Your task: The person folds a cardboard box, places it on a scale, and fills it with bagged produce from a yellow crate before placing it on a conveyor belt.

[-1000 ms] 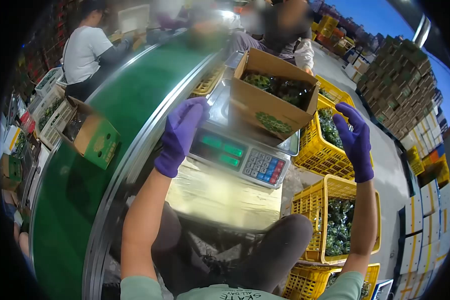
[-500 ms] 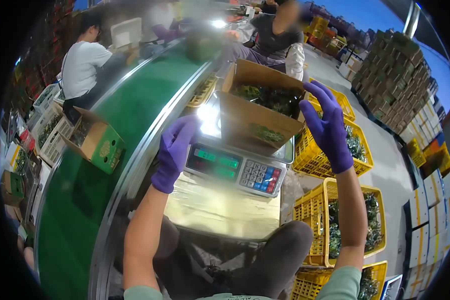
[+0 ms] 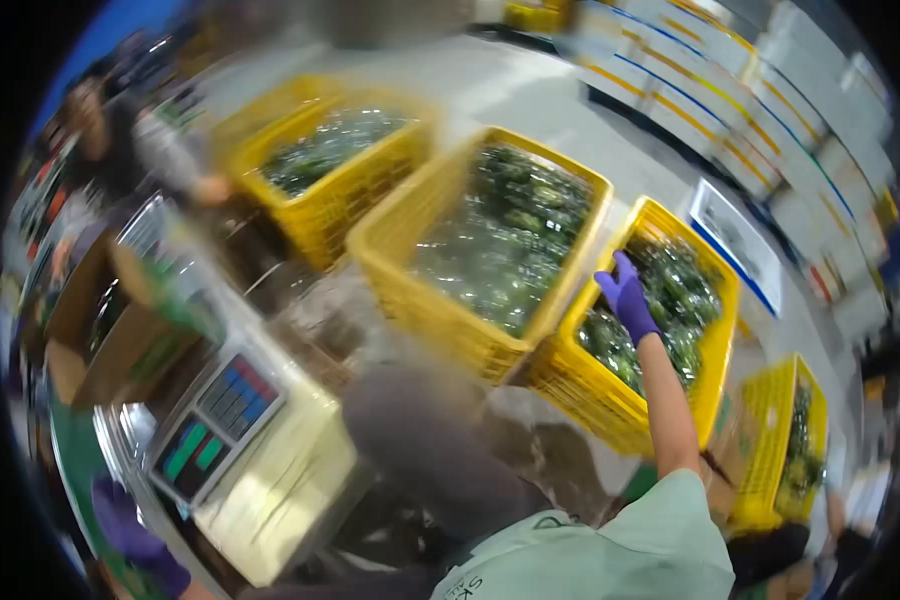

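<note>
In a purple glove, my right hand [image 3: 628,300] reaches over a yellow crate [image 3: 602,432] and is nearest to the shiny plastic-wrapped greens [image 3: 682,290] in it. Its fingers are apart, with nothing between them. My left hand [image 3: 135,535], gloved in purple too, is low at the left beside the scale; blur smears its fingers. An open cardboard box [image 3: 135,345] with dark contents stands on the digital scale [image 3: 215,425], whose display glows green.
More yellow crates [image 3: 420,305] of wrapped greens stand in a row. A pale yellow block [image 3: 270,480] lies in front of the scale. White boxes [image 3: 660,70] are stacked at the back. Another person [image 3: 120,150] sits at the upper left; a blue-rimmed white tray [image 3: 735,245] lies right.
My view has swung to the right. My right hand has left the side of the cardboard box and moved over a crate of greens. My left hand is lower at the left.
</note>
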`<action>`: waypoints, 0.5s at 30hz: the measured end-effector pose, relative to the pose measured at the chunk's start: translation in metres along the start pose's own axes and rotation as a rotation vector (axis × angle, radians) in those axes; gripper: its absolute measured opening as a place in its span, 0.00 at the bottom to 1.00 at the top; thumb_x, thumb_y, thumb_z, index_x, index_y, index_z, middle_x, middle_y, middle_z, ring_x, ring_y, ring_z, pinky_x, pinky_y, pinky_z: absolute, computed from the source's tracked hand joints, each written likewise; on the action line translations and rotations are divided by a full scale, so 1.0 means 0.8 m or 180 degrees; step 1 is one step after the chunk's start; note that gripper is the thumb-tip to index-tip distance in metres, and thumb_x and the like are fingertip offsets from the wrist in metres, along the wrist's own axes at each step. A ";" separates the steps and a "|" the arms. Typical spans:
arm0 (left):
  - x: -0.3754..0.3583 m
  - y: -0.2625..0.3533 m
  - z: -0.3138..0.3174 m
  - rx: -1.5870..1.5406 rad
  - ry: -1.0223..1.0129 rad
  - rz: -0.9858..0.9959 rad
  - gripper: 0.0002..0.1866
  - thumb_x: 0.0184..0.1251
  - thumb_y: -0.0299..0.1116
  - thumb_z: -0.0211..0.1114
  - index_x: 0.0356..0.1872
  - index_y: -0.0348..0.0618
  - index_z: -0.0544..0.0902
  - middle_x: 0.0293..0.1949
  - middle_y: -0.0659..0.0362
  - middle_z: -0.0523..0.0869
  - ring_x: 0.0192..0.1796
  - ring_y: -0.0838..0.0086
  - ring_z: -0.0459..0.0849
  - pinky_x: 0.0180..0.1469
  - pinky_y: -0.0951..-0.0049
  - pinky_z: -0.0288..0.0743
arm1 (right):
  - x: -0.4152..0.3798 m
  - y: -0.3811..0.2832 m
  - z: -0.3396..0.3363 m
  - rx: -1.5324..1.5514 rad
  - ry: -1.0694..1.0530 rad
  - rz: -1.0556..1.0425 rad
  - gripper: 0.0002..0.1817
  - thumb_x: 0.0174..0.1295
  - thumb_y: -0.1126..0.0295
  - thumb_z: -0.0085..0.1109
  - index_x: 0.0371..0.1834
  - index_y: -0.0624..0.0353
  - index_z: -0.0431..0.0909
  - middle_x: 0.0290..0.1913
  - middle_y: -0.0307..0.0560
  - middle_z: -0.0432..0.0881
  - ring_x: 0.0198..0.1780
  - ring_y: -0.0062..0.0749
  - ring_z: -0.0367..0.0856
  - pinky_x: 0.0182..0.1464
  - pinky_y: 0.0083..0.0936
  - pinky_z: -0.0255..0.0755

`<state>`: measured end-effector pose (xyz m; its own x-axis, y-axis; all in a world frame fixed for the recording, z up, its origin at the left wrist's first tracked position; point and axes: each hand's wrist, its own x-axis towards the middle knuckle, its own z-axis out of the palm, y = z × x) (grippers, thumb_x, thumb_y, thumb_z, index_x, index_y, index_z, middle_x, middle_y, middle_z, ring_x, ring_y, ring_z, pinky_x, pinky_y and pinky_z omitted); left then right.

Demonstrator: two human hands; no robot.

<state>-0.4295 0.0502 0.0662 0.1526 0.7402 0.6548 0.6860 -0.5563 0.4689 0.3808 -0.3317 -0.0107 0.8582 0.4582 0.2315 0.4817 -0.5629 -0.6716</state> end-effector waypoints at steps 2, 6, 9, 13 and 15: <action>-0.004 -0.066 -0.004 -0.1111 -0.0058 -0.0467 0.27 0.73 0.36 0.49 0.70 0.36 0.63 0.68 0.49 0.69 0.68 0.60 0.71 0.67 0.62 0.66 | -0.049 0.146 -0.058 -0.0846 -0.0273 0.0919 0.49 0.55 0.43 0.65 0.69 0.71 0.60 0.65 0.71 0.69 0.65 0.57 0.70 0.65 0.41 0.65; 0.004 0.029 0.003 -0.0562 -0.0364 -0.0464 0.25 0.71 0.36 0.52 0.65 0.34 0.70 0.64 0.42 0.72 0.63 0.47 0.74 0.63 0.47 0.68 | -0.126 0.260 -0.084 -0.1172 -0.0966 0.1635 0.59 0.44 0.31 0.67 0.68 0.69 0.61 0.64 0.73 0.70 0.66 0.57 0.70 0.65 0.43 0.65; 0.016 0.141 0.021 -0.1738 -0.0080 -0.1564 0.24 0.73 0.38 0.53 0.65 0.36 0.69 0.60 0.48 0.75 0.59 0.56 0.75 0.61 0.54 0.70 | -0.109 0.233 -0.064 -0.1680 -0.1189 0.1619 0.58 0.41 0.30 0.68 0.67 0.65 0.65 0.62 0.69 0.73 0.64 0.56 0.73 0.64 0.42 0.66; 0.013 0.195 0.028 -0.1300 0.0078 -0.1254 0.24 0.74 0.36 0.49 0.66 0.33 0.68 0.59 0.47 0.76 0.57 0.55 0.77 0.60 0.57 0.73 | -0.042 0.207 -0.079 -0.1900 -0.1779 0.1978 0.49 0.40 0.35 0.71 0.62 0.56 0.72 0.60 0.55 0.78 0.62 0.49 0.75 0.61 0.39 0.68; 0.012 0.208 0.025 -0.0936 0.0035 -0.0863 0.24 0.74 0.33 0.47 0.66 0.31 0.67 0.60 0.43 0.76 0.57 0.52 0.78 0.59 0.56 0.74 | -0.024 0.185 -0.066 -0.2176 -0.1376 0.1669 0.45 0.42 0.40 0.70 0.62 0.54 0.72 0.59 0.54 0.79 0.61 0.48 0.76 0.62 0.40 0.68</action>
<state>-0.2997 -0.0276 0.1384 -0.0147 0.8718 0.4896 0.4672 -0.4270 0.7742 0.4448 -0.4600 -0.0776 0.9200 0.1714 -0.3524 0.1723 -0.9846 -0.0292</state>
